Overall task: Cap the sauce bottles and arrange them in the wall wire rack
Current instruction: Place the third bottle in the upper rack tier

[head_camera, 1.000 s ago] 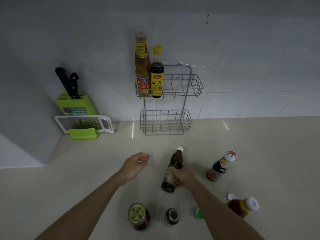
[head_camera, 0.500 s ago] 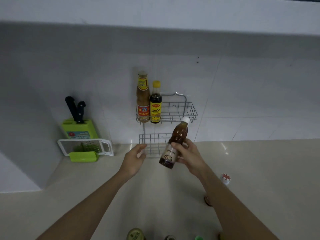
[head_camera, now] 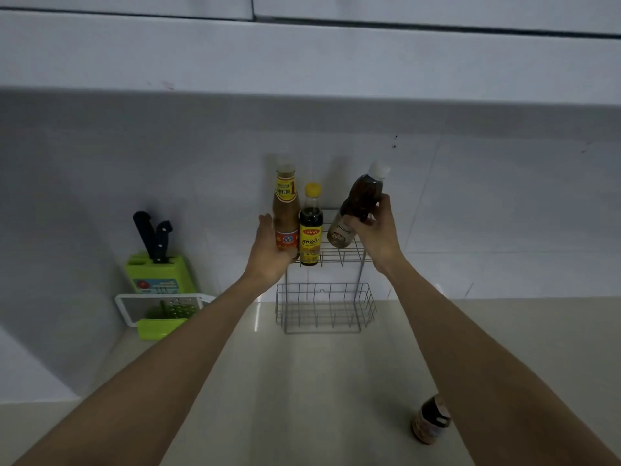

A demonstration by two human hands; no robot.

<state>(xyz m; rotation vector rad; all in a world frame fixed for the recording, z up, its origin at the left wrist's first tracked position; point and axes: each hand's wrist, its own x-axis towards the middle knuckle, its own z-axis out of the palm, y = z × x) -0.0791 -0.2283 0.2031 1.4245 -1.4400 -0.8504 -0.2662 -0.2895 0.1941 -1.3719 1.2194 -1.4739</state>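
Observation:
A two-tier wire rack hangs on the tiled wall. Its upper basket holds a tall tan sauce bottle and a dark bottle with a yellow cap. My right hand grips a brown bottle with a white cap, tilted, just above the upper basket's right part. My left hand rests against the upper basket's left end, at the base of the tan bottle. The lower basket holds nothing. A dark-labelled bottle stands on the counter, partly hidden by my right forearm.
A green knife block with two black-handled knives stands at the back left, with a white-framed grater leaning in front of it. A cabinet underside spans the top of the view. The beige counter stretches below the rack.
My right hand lifted the brown bottle from the counter up to the rack's upper basket. My left hand rose to the basket's left end. The view tilted upward.

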